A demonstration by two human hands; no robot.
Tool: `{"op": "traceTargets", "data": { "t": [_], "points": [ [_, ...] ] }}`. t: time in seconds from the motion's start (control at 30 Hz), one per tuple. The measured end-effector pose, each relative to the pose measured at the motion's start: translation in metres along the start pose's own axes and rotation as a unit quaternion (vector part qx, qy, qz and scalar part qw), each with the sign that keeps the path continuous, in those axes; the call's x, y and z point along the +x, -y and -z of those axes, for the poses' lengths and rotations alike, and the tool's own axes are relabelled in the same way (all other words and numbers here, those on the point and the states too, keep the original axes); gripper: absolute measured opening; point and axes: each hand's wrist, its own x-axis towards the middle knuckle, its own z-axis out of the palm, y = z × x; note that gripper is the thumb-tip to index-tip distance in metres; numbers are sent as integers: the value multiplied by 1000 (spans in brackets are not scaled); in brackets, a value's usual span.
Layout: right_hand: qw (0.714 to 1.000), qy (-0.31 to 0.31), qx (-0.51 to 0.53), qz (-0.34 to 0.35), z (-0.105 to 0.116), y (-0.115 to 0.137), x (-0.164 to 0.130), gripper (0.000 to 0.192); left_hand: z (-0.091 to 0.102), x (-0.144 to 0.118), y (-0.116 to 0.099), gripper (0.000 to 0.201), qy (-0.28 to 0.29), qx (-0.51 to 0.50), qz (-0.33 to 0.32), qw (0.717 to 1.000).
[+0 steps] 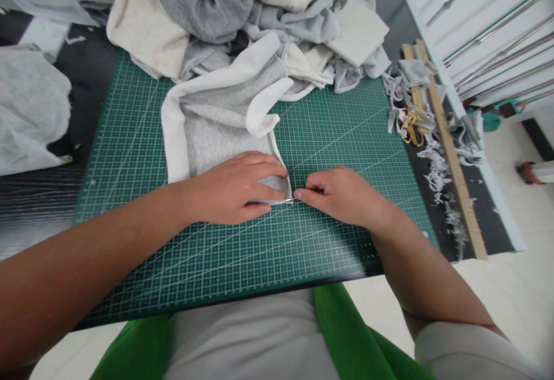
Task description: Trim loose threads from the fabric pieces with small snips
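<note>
Grey shirt fabric point(251, 339) and a green garment point(348, 325) are closest, at six o'clock, below the tabletop point(86, 91). A soft grey cloth point(212, 143) lies on the green cutting mat point(341, 114), bordered by broad white bands along its nine and twelve o'clock sides, with another white strip curling over at one o'clock; a narrow pale edge runs down its right side. The left hand point(240, 186) rests palm down over the cloth's near part, hiding some of it, fingers spread and gripping nothing. The right hand point(335, 195) sits just outside the four o'clock corner, thumb and curled forefinger pinching a thin shiny sliver point(288, 200), too small to identify. At twelve o'clock a heap of grey and cream fabric point(208, 10) overlaps the mat's far edge. Pale fabric point(30, 103) lies at nine, a wooden ruler point(452, 155) at three, with grey scraps point(437, 175) and gold-handled scissors point(413, 127) beside it.
</note>
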Motion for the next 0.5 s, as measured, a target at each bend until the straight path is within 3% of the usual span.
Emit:
{"op": "traceTargets", "data": {
  "t": [0.5],
  "points": [
    [1000,5,7,7,-1,1,1,44,-1,-1,0,24,-2,4,4,1000]
  ]
}}
